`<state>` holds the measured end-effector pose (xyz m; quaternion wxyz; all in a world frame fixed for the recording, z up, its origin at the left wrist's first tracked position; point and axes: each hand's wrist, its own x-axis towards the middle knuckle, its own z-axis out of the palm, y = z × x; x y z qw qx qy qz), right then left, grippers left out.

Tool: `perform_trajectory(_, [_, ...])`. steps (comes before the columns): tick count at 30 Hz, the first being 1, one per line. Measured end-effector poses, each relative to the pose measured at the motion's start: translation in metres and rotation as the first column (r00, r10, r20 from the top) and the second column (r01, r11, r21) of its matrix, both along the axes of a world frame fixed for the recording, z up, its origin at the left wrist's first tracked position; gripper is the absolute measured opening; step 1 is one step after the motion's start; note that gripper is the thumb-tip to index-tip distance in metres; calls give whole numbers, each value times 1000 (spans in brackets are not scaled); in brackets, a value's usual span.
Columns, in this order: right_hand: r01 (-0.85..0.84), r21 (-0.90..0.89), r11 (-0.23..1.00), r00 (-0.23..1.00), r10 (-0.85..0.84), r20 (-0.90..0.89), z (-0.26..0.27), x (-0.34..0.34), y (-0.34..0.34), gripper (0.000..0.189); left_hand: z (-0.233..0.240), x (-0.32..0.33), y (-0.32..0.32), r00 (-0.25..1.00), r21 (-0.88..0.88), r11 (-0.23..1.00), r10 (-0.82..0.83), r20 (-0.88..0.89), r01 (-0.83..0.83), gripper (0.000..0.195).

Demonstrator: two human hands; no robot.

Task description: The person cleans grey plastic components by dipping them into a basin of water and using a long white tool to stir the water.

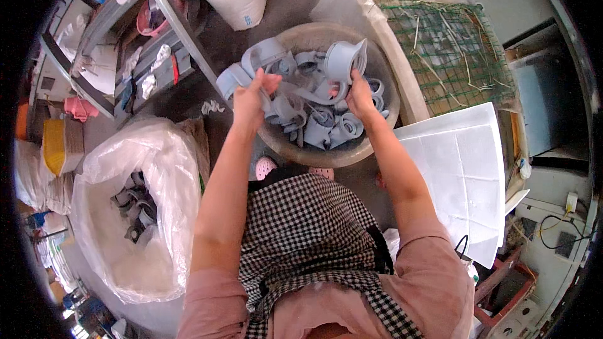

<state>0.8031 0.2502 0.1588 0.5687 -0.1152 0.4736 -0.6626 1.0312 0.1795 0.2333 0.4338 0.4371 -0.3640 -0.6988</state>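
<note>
Several grey molded plastic parts (320, 125) with round collars lie heaped in a large round tub (330, 159) in front of me. My left hand (252, 96) is at the tub's left side, closed around a grey plastic part (233, 80) with a wide ring; another ringed part (266, 54) is just beyond its fingers. Over the right of the heap, my right hand (356, 94) grips a grey plastic collar part (340, 60), which stands above the others. A curved grey strip runs between the hands; whether it belongs to either held part I cannot tell.
At the left, an open clear plastic bag (174, 174) contains darker grey parts (136, 207). A metal frame bar (179, 23) slants beside the tub. On the right are a green mesh (443, 52) over a crate and a white sheet (457, 179). White sacks (240, 0) stand beyond.
</note>
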Motion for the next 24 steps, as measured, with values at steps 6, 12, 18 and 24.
perform_trajectory(6, [95,-54,994,943,-73,325,65,4,-21,45,3,-34,32,954,-376,895,-146,261,240,30])
perform_trajectory(12, [-14,-224,974,963,73,259,96,39,-15,58,11,-40,30,956,-452,865,-95,276,217,24])
perform_trajectory(18, [8,-275,961,885,-135,-446,83,93,7,40,39,-51,58,971,-244,965,-33,238,93,23])
perform_trajectory(24, [244,-224,944,910,-302,-283,112,31,35,44,54,-44,78,989,-113,984,-128,79,137,30])
